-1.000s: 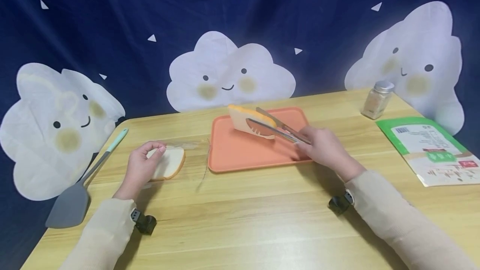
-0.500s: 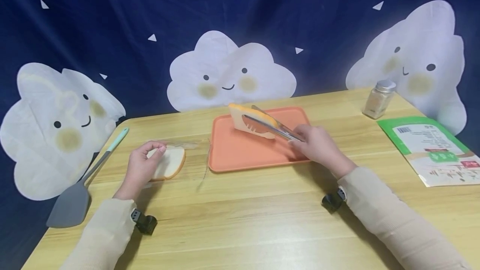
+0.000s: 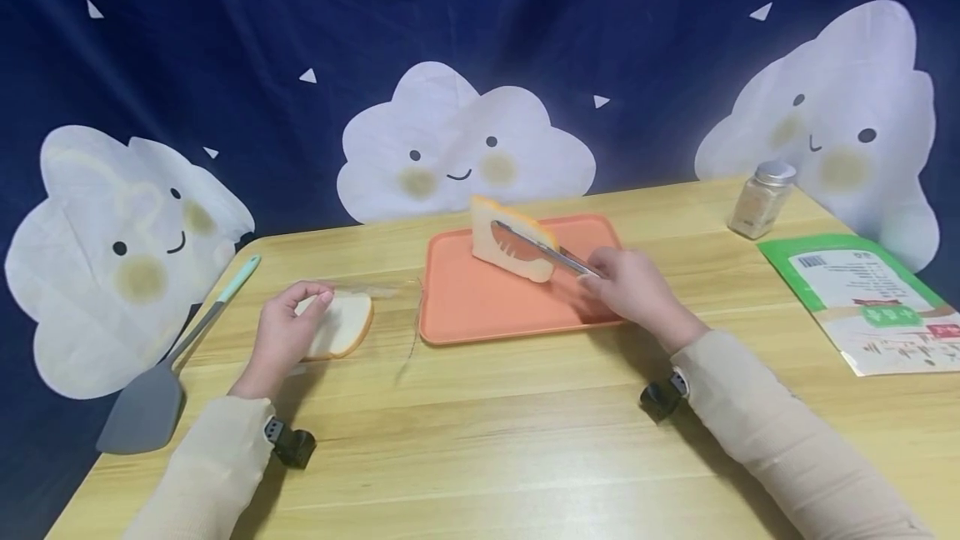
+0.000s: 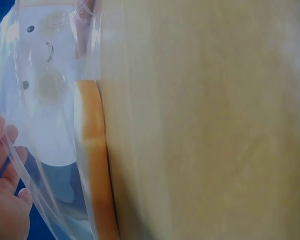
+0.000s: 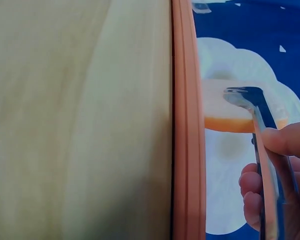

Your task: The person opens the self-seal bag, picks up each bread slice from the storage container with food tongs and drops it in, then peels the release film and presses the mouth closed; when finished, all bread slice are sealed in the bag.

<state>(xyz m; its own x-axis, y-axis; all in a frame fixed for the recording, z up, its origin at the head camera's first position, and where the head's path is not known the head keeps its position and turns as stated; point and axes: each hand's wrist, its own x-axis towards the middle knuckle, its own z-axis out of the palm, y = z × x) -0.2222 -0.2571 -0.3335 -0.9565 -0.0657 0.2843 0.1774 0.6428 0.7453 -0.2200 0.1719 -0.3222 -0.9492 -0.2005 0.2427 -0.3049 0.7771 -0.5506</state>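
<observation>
Over the coral tray (image 3: 457, 319) at far centre, holding a bread slice (image 3: 487, 257) tilted on edge in tongs (image 3: 562, 257), gripped by the fingers of the right hand (image 3: 637, 286). Probably light, soft, easily dented; best squeezed gently across both broad faces. Looks pale, with orange crust. At left, pinching a clear bag (image 3: 375, 290) with the fingers of the left hand (image 3: 288, 323), second slice (image 3: 343, 327) apparently inside.

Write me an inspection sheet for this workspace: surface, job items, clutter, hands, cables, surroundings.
Surface: light wood-grain table.
Job items: tongs hold a bread slice tilted over the orange tray; a second slice appears inside a clear bag.
Clutter: spatula at left; lidded jar and green-and-white packet at right.
Hands: left hand pinches the clear bag; right hand grips the tongs.
Cables: nothing seen.
Surroundings: dark-blue curtain with smiling white clouds behind the table.
</observation>
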